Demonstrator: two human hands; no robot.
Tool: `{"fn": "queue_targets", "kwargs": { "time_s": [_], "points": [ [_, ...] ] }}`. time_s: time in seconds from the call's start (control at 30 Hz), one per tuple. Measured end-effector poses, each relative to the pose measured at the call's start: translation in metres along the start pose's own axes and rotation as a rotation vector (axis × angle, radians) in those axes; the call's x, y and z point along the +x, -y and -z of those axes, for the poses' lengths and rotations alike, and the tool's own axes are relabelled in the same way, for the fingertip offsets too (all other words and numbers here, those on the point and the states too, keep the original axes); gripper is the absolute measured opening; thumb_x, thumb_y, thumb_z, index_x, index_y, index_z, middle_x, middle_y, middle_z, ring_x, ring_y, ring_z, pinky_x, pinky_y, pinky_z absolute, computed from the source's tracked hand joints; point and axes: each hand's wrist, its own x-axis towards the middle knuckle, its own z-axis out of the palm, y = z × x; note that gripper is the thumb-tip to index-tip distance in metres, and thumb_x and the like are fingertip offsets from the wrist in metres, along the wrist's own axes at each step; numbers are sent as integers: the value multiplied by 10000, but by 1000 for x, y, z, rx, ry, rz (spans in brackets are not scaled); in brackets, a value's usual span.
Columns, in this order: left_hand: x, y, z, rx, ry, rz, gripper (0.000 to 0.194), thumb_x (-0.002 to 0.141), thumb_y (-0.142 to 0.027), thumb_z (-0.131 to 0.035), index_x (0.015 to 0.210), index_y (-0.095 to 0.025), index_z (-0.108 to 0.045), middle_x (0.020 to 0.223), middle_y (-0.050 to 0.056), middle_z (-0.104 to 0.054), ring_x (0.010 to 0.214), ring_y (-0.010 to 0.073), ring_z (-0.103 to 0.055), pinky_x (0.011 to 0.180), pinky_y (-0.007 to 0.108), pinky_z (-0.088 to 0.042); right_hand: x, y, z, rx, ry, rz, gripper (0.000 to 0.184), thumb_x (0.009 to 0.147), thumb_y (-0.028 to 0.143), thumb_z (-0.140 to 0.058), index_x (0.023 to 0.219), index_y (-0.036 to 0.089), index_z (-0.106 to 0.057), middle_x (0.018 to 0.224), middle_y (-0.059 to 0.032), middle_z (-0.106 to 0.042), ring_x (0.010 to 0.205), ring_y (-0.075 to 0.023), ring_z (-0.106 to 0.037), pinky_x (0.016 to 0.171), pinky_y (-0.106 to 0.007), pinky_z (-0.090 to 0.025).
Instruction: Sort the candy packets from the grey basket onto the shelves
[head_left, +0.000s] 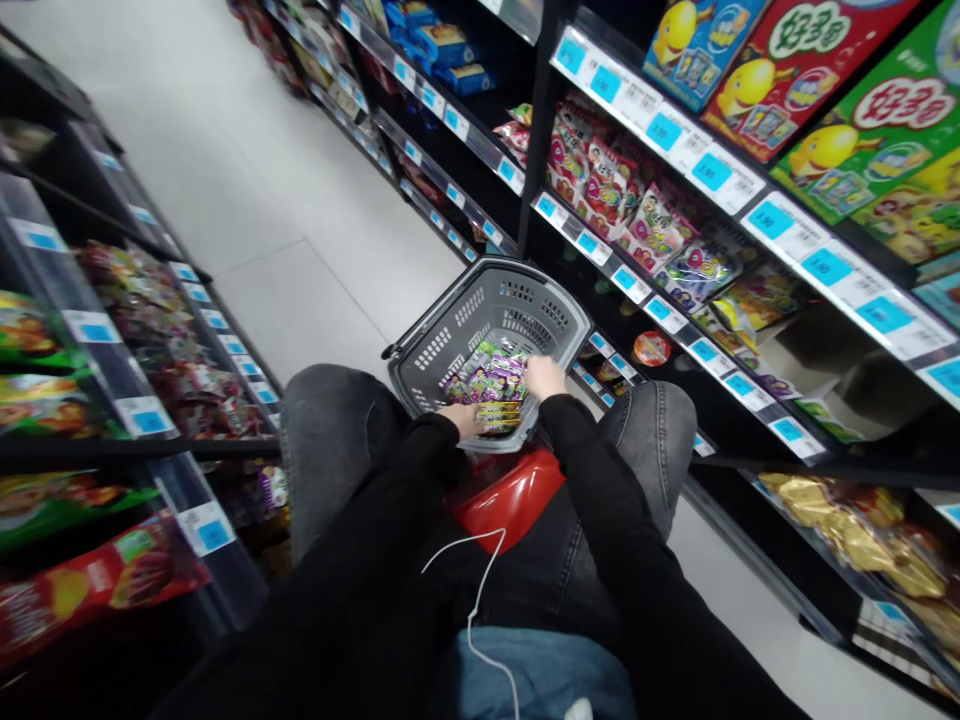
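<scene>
1. Purple packets (pixel 506 380) at frame centre are touched by fingers of the left hand (pixel 463 421) and right hand (pixel 546 377); whether they are gripped cannot be told.
2. The packets are contained in a grey basket (pixel 420 372).
3. Boxes (pixel 780 75) are shelved, upper right.

Cool, whitish light is spreading across the scene, and the pale floor (pixel 225 180) is catching most of it, while the shelf recesses (pixel 480 183) are sinking into near-black. My black sleeves (pixel 607 490) are swallowing detail. Glare is streaking the red plastic (pixel 517 500) in front of me, and gold wrappers (pixel 855 515) are glinting at lower right. My left hand (pixel 463 420) and right hand (pixel 546 378) are looking soft-edged, and print on the small packets (pixel 495 380) is smearing. The wide lens is stretching the boxes (pixel 795 90) at upper right, and the red bag (pixel 105 590) at lower left is blurring.
</scene>
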Motion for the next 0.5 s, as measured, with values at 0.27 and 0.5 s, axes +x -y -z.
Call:
{"fn": "queue_targets", "kwargs": {
  "time_s": [0.27,0.5],
  "points": [
    [19,6,-14,-72,-12,-16,354,698,-497,-635,760,-151,-672,633,77,-679,896,307,-670,774,364,-445,-55,-97,173,-107,-1269,-490,338,782,290,-632,1069,119,-585,1181,-243,-477,1098,-363,-367,908,-592,-266],
    [22,9,-18,-243,-88,-25,299,618,-451,-711,614,-165,-626,424,0,-542,811,299,-676,761,388,-443,-62,-160,166,0,-1319,-555,293,836,201,-428,912,176,-711,948,-155,-592,955,-324,-488,873,-582,-305]
  ]
}}
